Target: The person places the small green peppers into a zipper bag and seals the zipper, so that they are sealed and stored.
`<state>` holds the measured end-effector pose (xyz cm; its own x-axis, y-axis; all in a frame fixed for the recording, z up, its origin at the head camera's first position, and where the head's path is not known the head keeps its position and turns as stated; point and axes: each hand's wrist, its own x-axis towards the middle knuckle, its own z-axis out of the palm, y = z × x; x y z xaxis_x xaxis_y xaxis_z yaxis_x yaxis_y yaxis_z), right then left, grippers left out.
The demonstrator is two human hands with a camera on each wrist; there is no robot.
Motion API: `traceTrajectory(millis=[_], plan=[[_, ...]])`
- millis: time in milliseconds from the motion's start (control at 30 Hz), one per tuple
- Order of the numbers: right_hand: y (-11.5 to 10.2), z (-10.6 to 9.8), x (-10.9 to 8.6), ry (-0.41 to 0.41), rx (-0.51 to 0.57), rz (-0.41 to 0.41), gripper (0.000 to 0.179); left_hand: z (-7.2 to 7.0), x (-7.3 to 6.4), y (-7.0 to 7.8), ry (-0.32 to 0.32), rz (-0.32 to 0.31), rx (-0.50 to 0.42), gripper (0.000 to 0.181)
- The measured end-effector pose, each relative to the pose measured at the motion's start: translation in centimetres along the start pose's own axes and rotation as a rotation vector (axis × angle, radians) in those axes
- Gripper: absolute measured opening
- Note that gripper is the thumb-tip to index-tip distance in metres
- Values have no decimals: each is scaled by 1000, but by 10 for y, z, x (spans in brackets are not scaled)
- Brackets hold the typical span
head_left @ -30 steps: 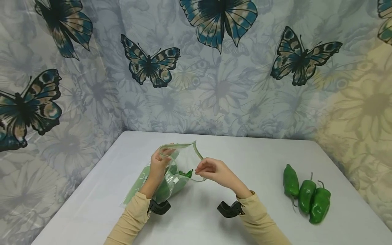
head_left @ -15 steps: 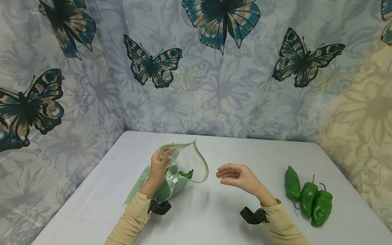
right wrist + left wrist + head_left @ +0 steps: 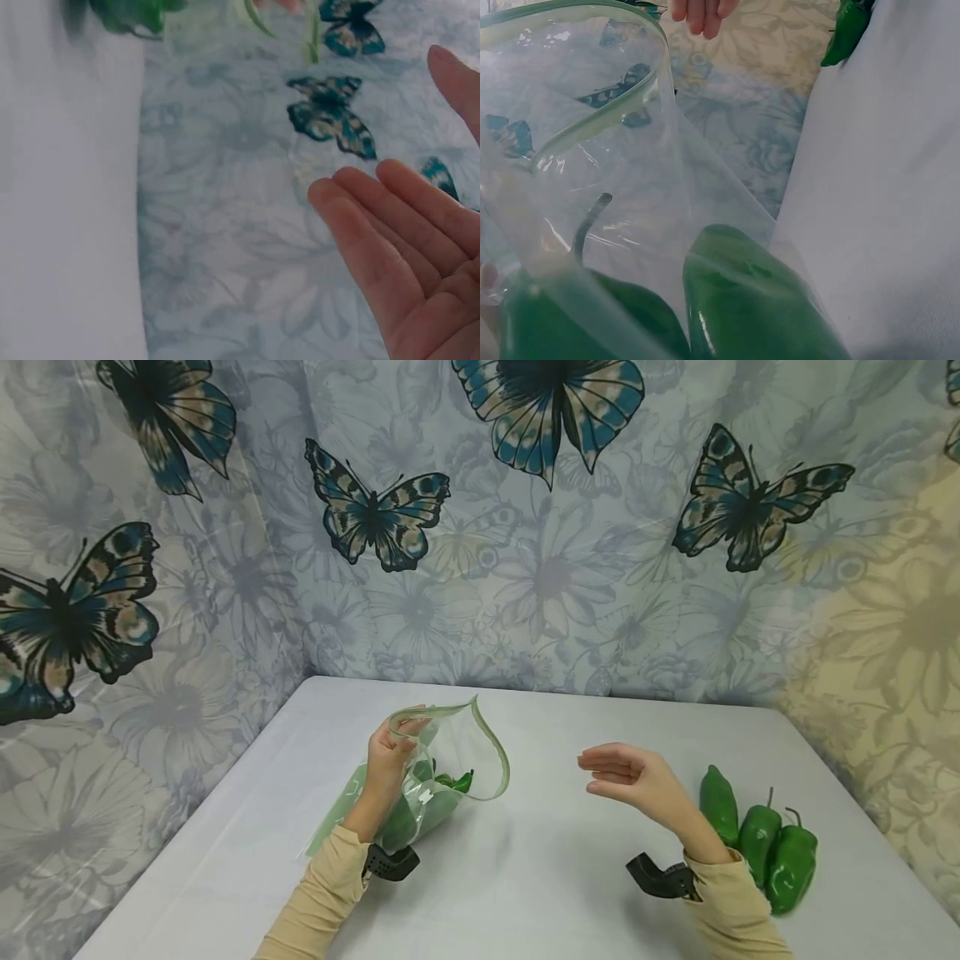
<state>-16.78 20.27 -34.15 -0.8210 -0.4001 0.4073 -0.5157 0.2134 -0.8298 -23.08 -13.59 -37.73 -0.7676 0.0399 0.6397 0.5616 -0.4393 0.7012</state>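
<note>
My left hand point(image 3: 386, 768) grips the upper left side of a clear plastic zip bag point(image 3: 429, 817) with a green-edged mouth. The mouth gapes toward the right. Inside lie green peppers point(image 3: 757, 300), two of them large in the left wrist view, one with its stem point(image 3: 592, 225) pointing up. My right hand point(image 3: 637, 781) is in the air right of the bag, holding nothing, its fingers extended and the thumb apart from them. Below and right of it, three green peppers point(image 3: 718, 802) lie together on the table, partly hidden by the right forearm.
A white-covered table point(image 3: 540, 877) carries everything. Behind it and along its left side hangs a butterfly-patterned cloth point(image 3: 555, 585). A green printed panel of the bag point(image 3: 337, 806) lies flat beneath the left forearm.
My right hand has let go of the bag's rim and moved right toward the loose peppers, its fingers spreading. The left hand keeps its hold, and the bag's mouth stays wide.
</note>
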Motion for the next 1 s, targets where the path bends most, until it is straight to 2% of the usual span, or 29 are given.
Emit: traceTrajectory(millis=[100, 200, 233, 333, 400, 433, 467, 567, 633, 700, 767, 867, 1000], plan=[[-1, -23, -8, 92, -100, 45, 35, 1, 0, 2, 5, -8, 0, 52], [2, -46, -16, 178, -155, 56, 35, 3, 0, 2, -5, -15, 2, 51], [18, -59, -19, 181, -98, 26, 35, 3, 0, 2, -8, -15, 1, 50], [30, -75, -24, 237, -88, 32, 35, 3, 2, 2, -24, -8, 5, 50], [52, -86, -26, 258, -56, 21, 35, 3, 3, 1, -28, -2, -7, 49], [61, -90, -26, 267, -58, 39, 36, 3, 4, 1, -31, 0, -15, 48], [56, -88, -25, 291, -126, 89, 37, 2, 4, 1, -36, 2, -24, 47], [91, -100, -29, 332, -168, 146, 40, 1, 3, 1, -41, -2, -40, 43], [101, -105, -32, 351, -234, 220, 45, 0, 2, 1, -42, -1, -38, 42], [113, -111, -35, 373, -257, 259, 46, -1, 1, 0, -39, 0, -33, 40], [117, -116, -38, 382, -277, 289, 47, -1, 1, 0, -36, 8, -33, 39], [113, -120, -40, 378, -257, 298, 48, 0, 1, -1, -37, 17, -39, 39], [104, -122, -44, 412, -318, 338, 51, 1, 2, -1, -26, 19, -31, 43]])
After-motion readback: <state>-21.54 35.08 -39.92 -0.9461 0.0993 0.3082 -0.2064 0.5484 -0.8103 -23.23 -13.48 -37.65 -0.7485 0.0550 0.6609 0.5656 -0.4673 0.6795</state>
